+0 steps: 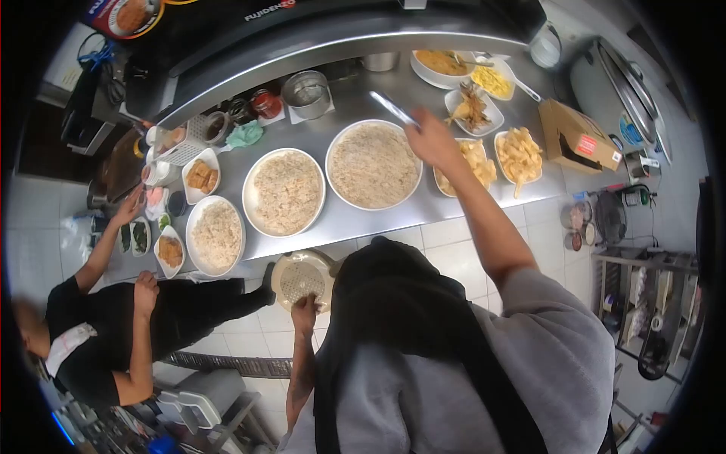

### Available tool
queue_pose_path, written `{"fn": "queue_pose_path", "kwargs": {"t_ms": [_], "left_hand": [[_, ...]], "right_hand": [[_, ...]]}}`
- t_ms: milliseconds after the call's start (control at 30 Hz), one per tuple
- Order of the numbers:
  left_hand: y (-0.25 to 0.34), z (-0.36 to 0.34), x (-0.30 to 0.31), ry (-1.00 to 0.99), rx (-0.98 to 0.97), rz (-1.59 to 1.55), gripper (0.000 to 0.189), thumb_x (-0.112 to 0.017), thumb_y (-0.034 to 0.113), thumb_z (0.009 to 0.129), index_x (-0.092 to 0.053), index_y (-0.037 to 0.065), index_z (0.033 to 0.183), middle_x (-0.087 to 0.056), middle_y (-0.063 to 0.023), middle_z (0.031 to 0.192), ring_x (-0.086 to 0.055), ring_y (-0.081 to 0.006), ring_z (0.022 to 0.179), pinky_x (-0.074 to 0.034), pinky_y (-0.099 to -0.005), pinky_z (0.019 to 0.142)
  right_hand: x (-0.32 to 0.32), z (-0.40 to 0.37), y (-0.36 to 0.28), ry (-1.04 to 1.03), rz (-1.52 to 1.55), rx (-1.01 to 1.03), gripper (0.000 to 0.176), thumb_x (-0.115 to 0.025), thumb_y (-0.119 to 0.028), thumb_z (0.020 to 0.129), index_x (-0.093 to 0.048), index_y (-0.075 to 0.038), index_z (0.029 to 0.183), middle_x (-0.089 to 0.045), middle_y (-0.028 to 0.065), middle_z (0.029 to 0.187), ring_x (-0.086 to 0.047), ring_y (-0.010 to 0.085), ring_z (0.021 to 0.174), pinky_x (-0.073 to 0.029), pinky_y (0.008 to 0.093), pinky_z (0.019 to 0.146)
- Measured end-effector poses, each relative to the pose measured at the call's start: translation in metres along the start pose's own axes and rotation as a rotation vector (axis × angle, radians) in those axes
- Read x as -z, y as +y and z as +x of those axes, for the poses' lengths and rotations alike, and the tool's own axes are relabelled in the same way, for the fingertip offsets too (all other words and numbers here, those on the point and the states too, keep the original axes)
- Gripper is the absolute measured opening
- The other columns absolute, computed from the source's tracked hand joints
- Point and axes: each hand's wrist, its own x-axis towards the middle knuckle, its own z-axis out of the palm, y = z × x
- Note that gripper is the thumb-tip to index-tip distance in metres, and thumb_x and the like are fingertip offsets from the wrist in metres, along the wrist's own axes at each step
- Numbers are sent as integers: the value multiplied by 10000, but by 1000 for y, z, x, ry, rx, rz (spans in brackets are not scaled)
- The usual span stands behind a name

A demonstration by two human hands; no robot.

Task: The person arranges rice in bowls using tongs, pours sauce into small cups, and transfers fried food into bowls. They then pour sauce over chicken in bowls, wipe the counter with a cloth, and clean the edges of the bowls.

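In my right hand (433,140) is a long, narrow metal utensil (392,107), its kind not clear, pointing up and left over the steel counter. Below it lies a large white bowl of pale brown rice-like food (374,165). A second such bowl (284,192) and an oval dish of rice (215,235) stand further left. White dishes of fried chips (473,165) are close under my right forearm. My left hand (305,313) hangs low with curled fingers, over or beside a round beige stool (299,278); whether anything is in it, I cannot make out.
At left a person in black (113,318) reaches toward small dishes. The steel counter (340,219) also carries a metal pot (307,91), a cardboard box (578,135), a chicken dish (475,110) and a dish of yellow food (495,79). A shelf (393,36) overhangs the back.
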Motion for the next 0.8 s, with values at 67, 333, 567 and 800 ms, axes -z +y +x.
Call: {"fn": "queue_pose_path", "kwargs": {"t_ms": [67, 333, 567, 800], "left_hand": [[84, 4, -14, -211, -107, -92, 375, -590, 334, 1015, -756, -2, 999, -678, -59, 701, -584, -103, 615, -409, -254, 553], [224, 68, -117, -481, -15, -754, 292, -507, 255, 1064, -509, 4, 1213, -696, -233, 1101, -725, -310, 978, -585, -335, 784], [186, 34, -80, -560, 96, -721, 320, -500, 262, 1054, -571, 4, 1231, -700, -173, 1053, -700, -246, 897, -551, -327, 775], [138, 20, -42, -284, 138, -778, 353, -503, 279, 1045, -610, 7, 1241, -695, -90, 1002, -658, -165, 824, -515, -301, 746]], "right_hand": [[11, -48, 8, -70, -21, -30, 370, -576, -307, 948, -632, -8, 1158, -698, 275, 921, -683, 445, 912, -539, 509, 830], [-44, -97, -3, -116, -143, 155, 275, -622, -165, 933, -655, -26, 1169, -702, 247, 899, -692, 420, 838, -547, 494, 772], [-6, -69, -60, -251, -74, 284, 287, -655, -170, 903, -672, -32, 1154, -710, 231, 963, -694, 406, 875, -545, 492, 778], [-158, -24, -116, -457, -150, 670, 269, -637, -76, 841, -710, -49, 1098, -717, 226, 971, -705, 387, 888, -560, 491, 783]]}}
